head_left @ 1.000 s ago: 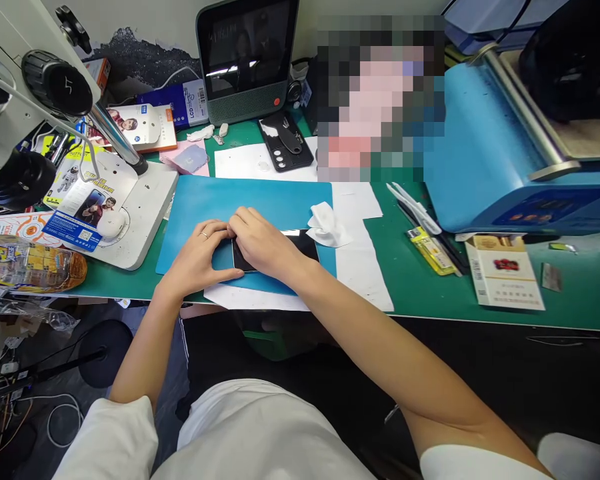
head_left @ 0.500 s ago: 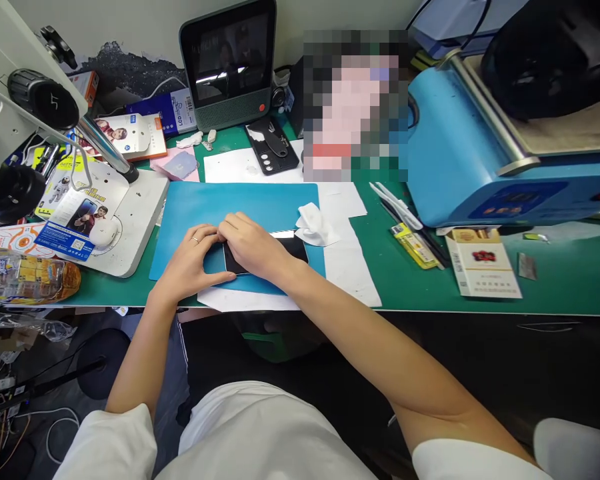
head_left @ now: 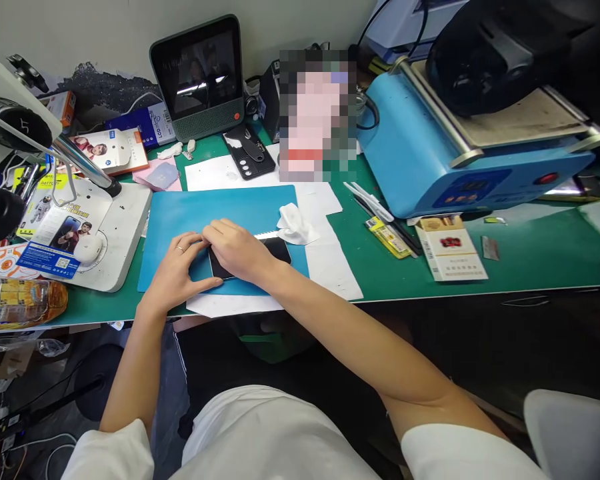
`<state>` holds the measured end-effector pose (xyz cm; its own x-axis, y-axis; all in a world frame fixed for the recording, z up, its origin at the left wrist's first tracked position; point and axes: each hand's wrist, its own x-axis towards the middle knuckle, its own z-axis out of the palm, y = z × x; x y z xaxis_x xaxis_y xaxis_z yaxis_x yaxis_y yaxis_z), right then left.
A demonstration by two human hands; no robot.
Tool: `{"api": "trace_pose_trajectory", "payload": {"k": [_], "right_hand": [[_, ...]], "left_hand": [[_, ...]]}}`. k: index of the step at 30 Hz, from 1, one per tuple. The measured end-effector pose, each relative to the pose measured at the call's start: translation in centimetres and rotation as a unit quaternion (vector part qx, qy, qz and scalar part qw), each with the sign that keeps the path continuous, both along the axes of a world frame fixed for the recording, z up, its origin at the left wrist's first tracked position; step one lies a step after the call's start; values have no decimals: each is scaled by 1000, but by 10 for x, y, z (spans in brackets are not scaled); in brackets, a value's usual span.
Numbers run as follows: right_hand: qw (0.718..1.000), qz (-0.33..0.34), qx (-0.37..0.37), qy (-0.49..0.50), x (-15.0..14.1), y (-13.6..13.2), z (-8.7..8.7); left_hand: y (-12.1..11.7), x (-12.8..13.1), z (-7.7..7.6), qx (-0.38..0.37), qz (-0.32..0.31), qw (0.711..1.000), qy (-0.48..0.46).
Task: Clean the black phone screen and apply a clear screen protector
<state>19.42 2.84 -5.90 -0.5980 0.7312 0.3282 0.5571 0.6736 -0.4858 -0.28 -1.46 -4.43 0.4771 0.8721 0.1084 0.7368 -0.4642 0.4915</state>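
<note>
Phone-repair workshop — microscope stand (head_left: 123,237), LCD box (head_left: 143,127), blue mat (head_left: 220,205)

L hand (head_left: 177,272) curved, thumb spread; R hand (head_left: 237,251) palm-down, fingers bent nr L fingertips

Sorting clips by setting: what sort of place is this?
Likely a phone repair bench: a phone-like device on a blue mat, an LCD-labelled package, and what looks like a microscope stand.

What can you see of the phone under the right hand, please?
The phone is a flat, black, glossy-looking rectangle with a thin pale edge. It lies on the blue mat, long side running left to right. The right hand covers much of it; the left hand has its thumb at the near left corner.
</note>
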Motion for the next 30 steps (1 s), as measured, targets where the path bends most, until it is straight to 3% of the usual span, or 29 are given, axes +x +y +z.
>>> {"api": "trace_pose_trajectory", "payload": {"k": [15,20,24,27,30], "right_hand": [[999,-4,-7,-36,4,0,11],[997,-33,-55,52,73,3,13],[993,-36,-103,45,136,1,7],[995,-16,-92,26,155,-2,-1],[999,-15,-36,-6,153,-6,-8]], "left_hand": [[0,1,5,14,-13,1000,11],[-1,2,5,7,-6,1000,17],[-2,2,6,-7,3,1000,19],[-3,1,6,-10,5,1000,20],[-3,1,7,-10,6,1000,23]]}}
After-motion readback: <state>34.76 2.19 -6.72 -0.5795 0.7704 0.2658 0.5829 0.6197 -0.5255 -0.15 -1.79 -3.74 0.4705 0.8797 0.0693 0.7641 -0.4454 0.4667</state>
